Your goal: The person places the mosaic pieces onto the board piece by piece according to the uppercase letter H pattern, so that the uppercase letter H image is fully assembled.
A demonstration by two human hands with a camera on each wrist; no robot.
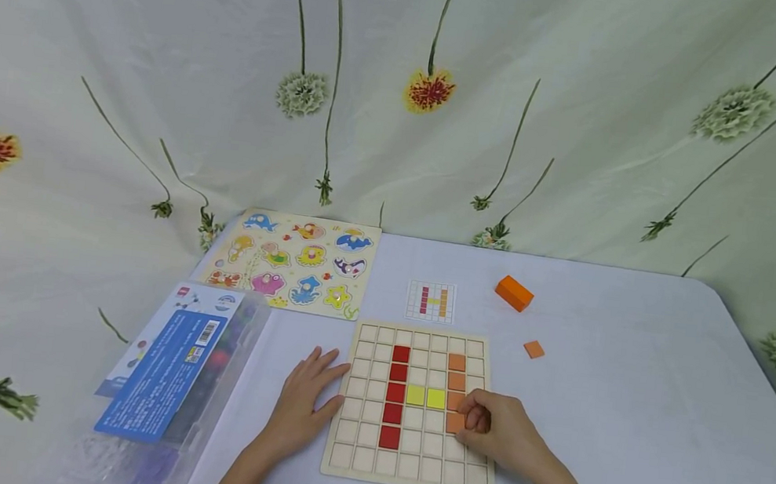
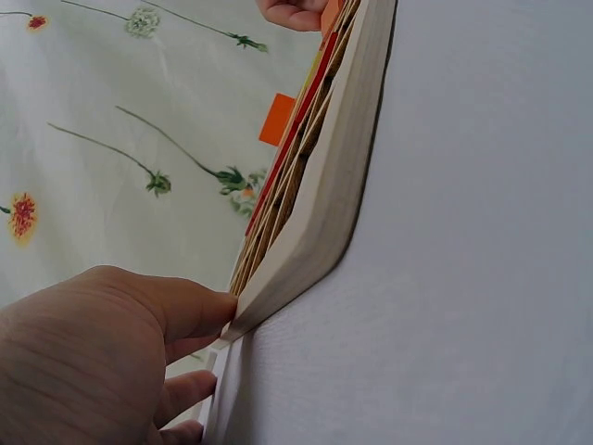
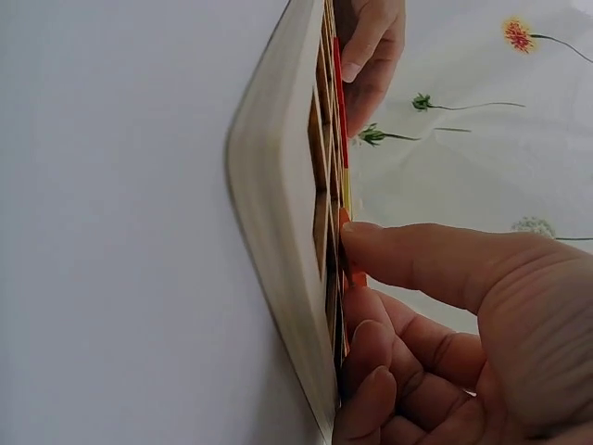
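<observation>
A wooden grid board (image 1: 365, 460) lies on the table with a column of red tiles (image 1: 396, 393), two yellow tiles (image 1: 425, 397) and a column of orange tiles (image 1: 456, 371). At the lower end of the orange column, my right hand (image 1: 506, 432) pinches an orange square tile (image 3: 348, 250) between thumb and fingers, against the board's grid. My left hand (image 1: 303, 403) rests at the board's left edge, fingers spread and thumb touching the rim. Above the board lies a small pattern card (image 1: 430, 302) with the same colours.
An orange block (image 1: 513, 293) and a loose orange tile (image 1: 534, 350) lie to the right, beyond the board. At the left are a sea-animal puzzle board (image 1: 293, 264) and a clear plastic case (image 1: 174, 480) with a blue label. A flowered cloth hangs behind.
</observation>
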